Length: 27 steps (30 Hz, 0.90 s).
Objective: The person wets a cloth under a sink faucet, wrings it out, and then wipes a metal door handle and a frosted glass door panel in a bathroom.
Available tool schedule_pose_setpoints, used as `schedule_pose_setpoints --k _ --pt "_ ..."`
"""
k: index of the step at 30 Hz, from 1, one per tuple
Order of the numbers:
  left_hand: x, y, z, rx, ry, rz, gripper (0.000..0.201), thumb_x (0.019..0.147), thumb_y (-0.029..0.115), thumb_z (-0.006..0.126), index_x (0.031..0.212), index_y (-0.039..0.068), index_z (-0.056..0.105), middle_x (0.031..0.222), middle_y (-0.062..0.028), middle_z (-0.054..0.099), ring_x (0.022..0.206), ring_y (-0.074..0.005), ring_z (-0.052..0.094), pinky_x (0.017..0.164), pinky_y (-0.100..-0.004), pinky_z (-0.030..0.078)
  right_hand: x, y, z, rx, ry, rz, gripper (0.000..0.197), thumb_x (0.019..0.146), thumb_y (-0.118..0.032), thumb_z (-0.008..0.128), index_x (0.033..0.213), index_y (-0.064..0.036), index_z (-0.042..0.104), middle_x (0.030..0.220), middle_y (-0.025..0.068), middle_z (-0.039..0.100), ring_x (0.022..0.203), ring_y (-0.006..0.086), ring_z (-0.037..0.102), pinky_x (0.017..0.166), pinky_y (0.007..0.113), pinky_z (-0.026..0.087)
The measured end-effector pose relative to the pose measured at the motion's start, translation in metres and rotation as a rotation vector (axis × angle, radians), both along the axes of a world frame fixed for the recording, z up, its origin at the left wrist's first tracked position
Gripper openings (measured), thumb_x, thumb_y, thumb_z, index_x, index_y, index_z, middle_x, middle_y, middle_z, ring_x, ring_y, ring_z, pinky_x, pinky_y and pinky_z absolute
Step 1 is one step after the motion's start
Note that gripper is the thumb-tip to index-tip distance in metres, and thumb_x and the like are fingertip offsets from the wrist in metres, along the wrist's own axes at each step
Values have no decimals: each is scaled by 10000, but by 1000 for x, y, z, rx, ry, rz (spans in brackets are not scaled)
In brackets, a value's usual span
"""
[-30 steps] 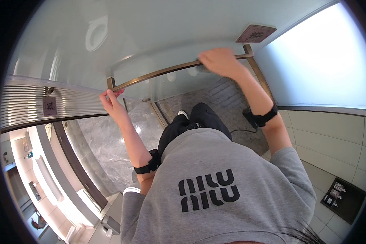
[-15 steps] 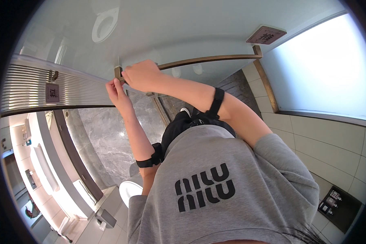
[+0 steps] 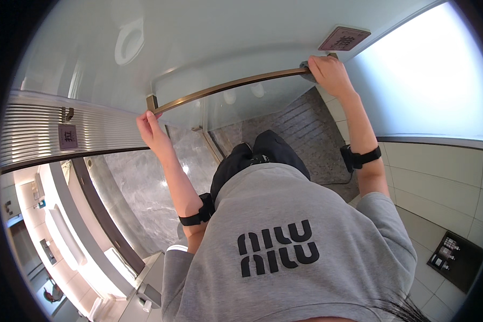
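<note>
A long bronze bar handle (image 3: 231, 85) runs across a glass shower panel (image 3: 209, 32) in front of me. My left hand (image 3: 155, 135) is closed at the bar's left end, thumb and fingers pinching it just below the bracket. Toward the other end, my right hand (image 3: 330, 74) is wrapped over the bar with a grey-blue cloth (image 3: 306, 72) bunched under its fingers. Only a small part of the cloth shows; the hand covers the rest.
A pink sign (image 3: 344, 39) is fixed above the bar's right end. At left stands a ribbed glass panel (image 3: 102, 122) with a small latch. Grey marble floor (image 3: 139, 182) lies below. A bright frosted window (image 3: 434, 80) and a black tray of small bottles (image 3: 456, 260) are at right.
My right hand has slid along the bar from its left end to its right end, and the cloth now shows under it. My left hand remains at the left end.
</note>
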<state>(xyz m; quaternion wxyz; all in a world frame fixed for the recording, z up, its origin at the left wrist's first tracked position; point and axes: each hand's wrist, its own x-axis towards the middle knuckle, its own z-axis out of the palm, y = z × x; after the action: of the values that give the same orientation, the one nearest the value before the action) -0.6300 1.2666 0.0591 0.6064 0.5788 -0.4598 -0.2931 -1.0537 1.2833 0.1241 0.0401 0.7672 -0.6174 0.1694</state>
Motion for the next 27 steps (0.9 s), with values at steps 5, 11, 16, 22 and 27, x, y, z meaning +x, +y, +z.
schedule_pose_setpoints --k 5,11,16,22,27 --pt "0 -1 -3 20 44 -4 234 966 299 470 958 69 504 928 -36 587 890 -140 602 854 -331 400 65 -9 -11 29 229 -76 168 823 -189 499 742 -81 598 701 107 639 669 312 638 548 439 498" --pt "-2 -1 -5 -21 79 -20 240 973 294 458 956 57 490 918 -44 582 853 -146 610 833 -308 416 202 -24 -7 7 127 249 88 715 -145 589 730 -62 613 680 94 632 652 270 649 566 395 524" --pt "-7 -4 -7 -50 65 8 253 980 264 442 940 17 481 885 -63 548 816 -147 587 827 -299 414 253 -36 -17 -32 -74 240 173 807 -195 556 710 -58 597 672 96 626 628 257 645 554 372 509" --pt "-6 -4 -10 -91 -92 42 262 984 258 430 941 4 470 898 -95 556 795 -179 603 778 -292 451 181 -27 -21 -143 -123 264 193 855 -235 526 774 -76 599 734 84 643 706 282 634 601 419 505" --pt "-11 -1 -4 -65 -91 77 251 988 243 408 955 3 475 895 -84 551 804 -170 581 787 -297 423 44 2 2 72 157 -151 75 783 -128 550 816 -75 591 770 108 628 753 321 614 641 447 489"
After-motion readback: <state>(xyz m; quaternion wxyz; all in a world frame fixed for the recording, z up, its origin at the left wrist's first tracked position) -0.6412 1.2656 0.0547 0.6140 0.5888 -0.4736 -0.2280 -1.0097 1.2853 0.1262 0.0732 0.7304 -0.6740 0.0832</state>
